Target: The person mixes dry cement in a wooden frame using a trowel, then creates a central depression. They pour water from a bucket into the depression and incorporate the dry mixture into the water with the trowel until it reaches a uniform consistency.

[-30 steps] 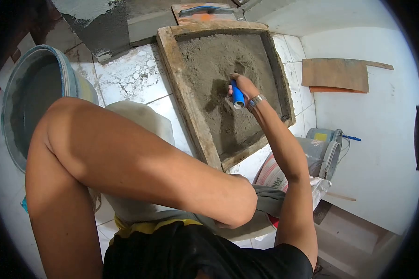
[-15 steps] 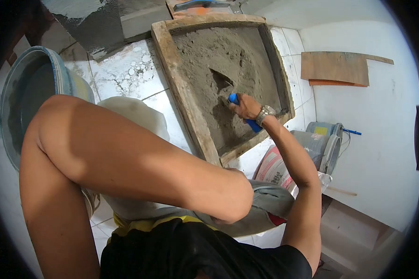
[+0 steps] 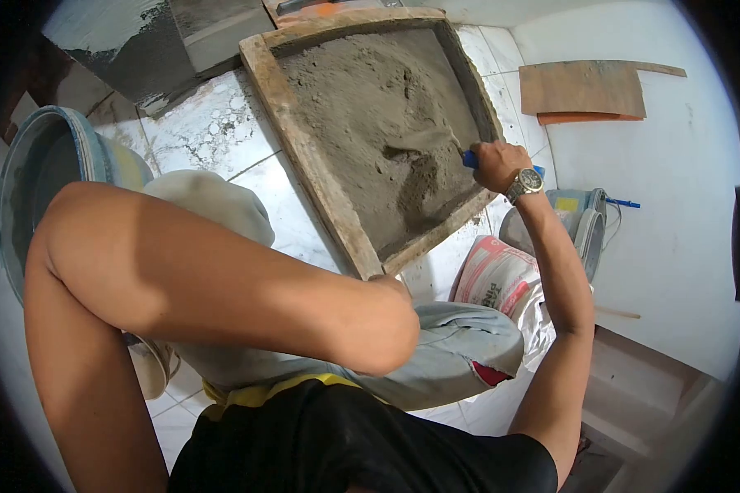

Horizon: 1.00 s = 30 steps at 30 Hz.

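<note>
Mortar [image 3: 345, 107] fills one tray [image 3: 312, 160]; one of the hands [image 3: 504, 168] grips one trowel [image 3: 469, 159].

A blue-handled trowel [image 3: 430, 140] points leftward over lumpy grey mortar [image 3: 353, 103] in a wooden-framed tray [image 3: 307, 148]

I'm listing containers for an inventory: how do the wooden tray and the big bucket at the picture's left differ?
Shape: the wooden tray is four-sided, the bucket round.
Depth: the tray is shallow, the bucket deeper.
Colour: the tray's wood is brown, the bucket mostly bluish grey.
Both are open-topped.
</note>
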Available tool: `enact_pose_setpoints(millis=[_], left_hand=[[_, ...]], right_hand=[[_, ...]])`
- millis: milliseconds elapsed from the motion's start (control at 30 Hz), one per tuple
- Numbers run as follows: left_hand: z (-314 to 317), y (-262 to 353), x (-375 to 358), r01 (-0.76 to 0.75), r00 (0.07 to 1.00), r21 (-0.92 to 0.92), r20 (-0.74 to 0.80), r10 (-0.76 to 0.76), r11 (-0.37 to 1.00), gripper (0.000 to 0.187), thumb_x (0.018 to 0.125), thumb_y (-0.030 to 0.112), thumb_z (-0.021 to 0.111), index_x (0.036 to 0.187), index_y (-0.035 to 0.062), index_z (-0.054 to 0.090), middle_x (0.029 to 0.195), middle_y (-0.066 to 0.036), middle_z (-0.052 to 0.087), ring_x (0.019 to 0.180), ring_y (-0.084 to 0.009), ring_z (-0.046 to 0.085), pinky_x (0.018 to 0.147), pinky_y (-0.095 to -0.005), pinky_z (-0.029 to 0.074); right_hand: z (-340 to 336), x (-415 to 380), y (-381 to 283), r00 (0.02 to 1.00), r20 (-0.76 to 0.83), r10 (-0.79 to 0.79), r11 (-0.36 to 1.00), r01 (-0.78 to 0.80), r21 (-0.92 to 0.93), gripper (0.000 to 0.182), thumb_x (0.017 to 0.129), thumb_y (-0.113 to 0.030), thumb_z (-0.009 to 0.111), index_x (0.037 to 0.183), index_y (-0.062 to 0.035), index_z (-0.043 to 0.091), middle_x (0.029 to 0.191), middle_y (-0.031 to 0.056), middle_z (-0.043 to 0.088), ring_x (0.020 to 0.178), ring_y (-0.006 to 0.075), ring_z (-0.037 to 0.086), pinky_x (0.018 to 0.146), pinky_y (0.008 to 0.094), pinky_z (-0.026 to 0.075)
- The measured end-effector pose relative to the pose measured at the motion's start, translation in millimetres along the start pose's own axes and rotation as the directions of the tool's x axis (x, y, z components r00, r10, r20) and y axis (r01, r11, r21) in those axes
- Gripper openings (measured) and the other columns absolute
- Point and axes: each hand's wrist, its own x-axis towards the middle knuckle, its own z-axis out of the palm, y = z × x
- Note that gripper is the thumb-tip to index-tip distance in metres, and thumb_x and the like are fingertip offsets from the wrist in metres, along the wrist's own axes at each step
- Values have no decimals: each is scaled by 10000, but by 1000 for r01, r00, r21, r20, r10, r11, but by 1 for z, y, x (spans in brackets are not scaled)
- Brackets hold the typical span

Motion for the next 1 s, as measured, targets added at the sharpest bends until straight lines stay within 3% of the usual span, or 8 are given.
enact_pose_setpoints(millis=[100,267,433,500,633,700,800,1000], left_hand=[[8,-2,9,9,999,7,-39,-9,1000,104,742,106,668,780,23,719,792,-117,701,747,-261,687,529,-399,494],[6,-4,1,35,995,41,-100,-31,999,109,691,129,722,788,82,741,795,-80,712,729,-257,683,543,-413,511],[3,0,-4,65,983,50,-178,-55,997,134,643,141,777,776,144,763,780,-39,721,701,-244,673,529,-418,520],[-9,2,-2,11,999,5,51,-11,1000,111,733,112,680,799,34,724,823,-114,710,726,-266,687,528,-401,499],[-2,0,2,-16,999,-16,35,17,1000,131,725,119,695,817,33,729,847,-122,713,747,-264,690,543,-400,506],[16,-1,2,19,954,103,-300,13,994,112,625,136,761,731,104,749,711,-75,698,647,-253,658,484,-423,497],[5,-4,5,27,986,59,-169,-16,998,106,617,139,746,708,85,738,673,-102,676,627,-267,649,467,-424,481],[26,-4,-16,-12,882,115,-467,65,993,96,608,130,745,691,83,731,660,-104,668,623,-271,651,463,-417,476]], right_hand=[[11,2,-17,986,-159,-46,962,86,259,201,832,-217,607,996,-115,662,906,175,699,863,348,687,736,453,556],[58,16,-33,946,-289,-149,942,225,250,313,828,-187,609,1138,-160,647,909,168,687,845,362,671,731,455,546],[57,10,9,992,-112,60,982,-39,185,382,801,-79,561,1145,-196,676,972,153,684,891,332,679,751,444,552],[52,9,19,988,-104,112,989,-100,111,367,788,-83,581,1125,-185,685,975,145,685,889,328,680,748,443,552],[31,9,14,949,-300,95,982,-39,186,397,798,-108,587,1172,-222,658,962,130,671,867,338,669,732,447,549],[39,24,3,948,-302,98,973,-28,228,386,796,-96,563,1154,-193,667,980,133,666,879,345,665,753,451,551],[50,36,-7,968,-243,57,970,5,244,193,767,-116,600,926,-32,670,1023,196,667,929,367,658,781,449,545],[37,18,40,976,-209,67,968,-12,252,393,740,-120,586,1120,-123,684,979,164,690,917,354,667,799,439,544]])
